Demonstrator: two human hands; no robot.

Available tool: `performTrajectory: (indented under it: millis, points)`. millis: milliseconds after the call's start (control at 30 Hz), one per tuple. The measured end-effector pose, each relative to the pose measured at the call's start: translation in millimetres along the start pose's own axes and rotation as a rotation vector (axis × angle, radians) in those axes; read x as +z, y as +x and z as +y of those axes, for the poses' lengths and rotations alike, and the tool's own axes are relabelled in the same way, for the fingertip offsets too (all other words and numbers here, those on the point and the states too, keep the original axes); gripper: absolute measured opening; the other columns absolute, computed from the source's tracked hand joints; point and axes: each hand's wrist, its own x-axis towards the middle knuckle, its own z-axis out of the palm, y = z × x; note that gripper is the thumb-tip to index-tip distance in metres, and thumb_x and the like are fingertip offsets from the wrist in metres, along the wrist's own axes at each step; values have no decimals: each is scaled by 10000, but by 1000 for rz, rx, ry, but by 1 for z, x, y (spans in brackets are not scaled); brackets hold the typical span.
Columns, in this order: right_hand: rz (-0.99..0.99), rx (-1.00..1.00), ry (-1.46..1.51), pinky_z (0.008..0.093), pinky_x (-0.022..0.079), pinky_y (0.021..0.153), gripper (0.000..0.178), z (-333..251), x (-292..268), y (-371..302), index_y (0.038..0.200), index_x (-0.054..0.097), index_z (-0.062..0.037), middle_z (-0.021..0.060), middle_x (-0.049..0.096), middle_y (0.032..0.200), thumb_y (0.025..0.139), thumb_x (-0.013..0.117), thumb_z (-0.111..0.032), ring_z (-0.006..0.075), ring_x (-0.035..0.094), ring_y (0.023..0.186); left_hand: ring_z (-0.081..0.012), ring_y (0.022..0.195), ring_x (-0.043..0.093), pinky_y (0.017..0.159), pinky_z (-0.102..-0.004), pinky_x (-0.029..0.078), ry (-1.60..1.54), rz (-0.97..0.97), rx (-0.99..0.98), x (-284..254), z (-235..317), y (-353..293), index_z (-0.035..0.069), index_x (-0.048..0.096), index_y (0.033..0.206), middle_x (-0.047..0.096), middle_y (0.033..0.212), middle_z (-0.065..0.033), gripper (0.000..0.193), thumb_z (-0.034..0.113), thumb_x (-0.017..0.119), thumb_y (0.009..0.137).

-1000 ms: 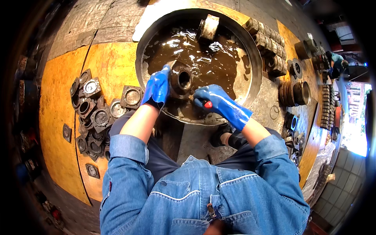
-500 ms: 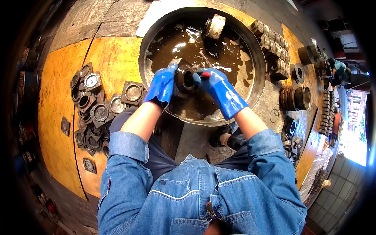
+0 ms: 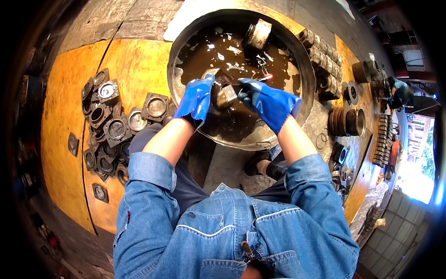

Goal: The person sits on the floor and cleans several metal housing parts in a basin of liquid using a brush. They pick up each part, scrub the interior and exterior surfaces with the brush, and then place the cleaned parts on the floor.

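My left hand (image 3: 197, 98), in a blue rubber glove, is closed around the left side of a dark, blocky metal part (image 3: 226, 94) with a shiny wet face. The part is held over a wide round metal basin (image 3: 303, 104) of brown, oily liquid. Close to the part's right side, my right hand (image 3: 268, 103), also blue-gloved, has its fingers curled around a thin tool with a red end (image 3: 267, 77). Most of that tool is hidden by the glove. Farther back in the basin, another ring-shaped metal part (image 3: 258, 35) stands partly in the liquid.
A pile of square metal pieces with round openings (image 3: 116, 129) lies on yellow boards (image 3: 65, 153) at left. Stacked metal rings (image 3: 346, 122) and rows of ribbed metal parts (image 3: 323, 58) line the basin's right side. At far right, another person (image 3: 400, 90) is partly visible.
The metal part has turned, its round opening giving way to a shiny face. My right hand has drawn slightly right of it, and the red end now points away to the right.
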Motion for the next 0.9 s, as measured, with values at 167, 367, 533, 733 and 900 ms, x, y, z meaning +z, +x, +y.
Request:
performTrajectory:
  millis: [167, 367, 533, 733, 900]
  points:
    - [-16, 515, -626, 299, 526, 689, 390, -30, 11, 18, 1116, 794, -18, 81, 748, 889, 991, 718, -381, 163, 675, 771, -175, 840, 638, 791, -365, 528, -149, -42, -67, 3, 6, -5, -79, 740, 1063, 741, 928, -104, 431, 337, 630, 1093]
    - [2, -315, -1392, 427, 624, 852, 256, 8, 25, 11, 1153, 796, -140, 159, 796, 1040, 988, 753, -330, 338, 778, 926, -240, 956, 738, 830, -381, 569, 71, -79, -40, -6, -3, 4, -98, 733, 1197, 786, 1085, -193, 629, 499, 557, 1111]
    - [409, -31, -171, 256, 577, 839, 215, 56, -23, -21, 1156, 781, 2, 6, 780, 988, 997, 802, -141, 89, 699, 913, -283, 965, 702, 879, -412, 541, 113, 14, -40, 2, 38, -27, -113, 716, 1161, 762, 1038, -228, 609, 468, 541, 1112]
    - [184, 222, -931, 398, 641, 830, 164, 45, -24, -28, 1072, 851, -166, 141, 818, 1044, 931, 813, -241, 294, 804, 910, -331, 1057, 726, 970, -427, 541, 302, -20, 126, -12, -1, -5, -117, 696, 1249, 769, 1138, -264, 666, 510, 506, 1127]
    - [-261, -801, -1384, 431, 628, 821, 351, -6, -13, -24, 1286, 715, -152, 138, 764, 1271, 936, 725, -127, 350, 771, 980, -221, 825, 660, 797, -393, 538, -62, -4, -43, 4, 0, 4, -106, 734, 1061, 752, 921, -183, 511, 374, 568, 1122]
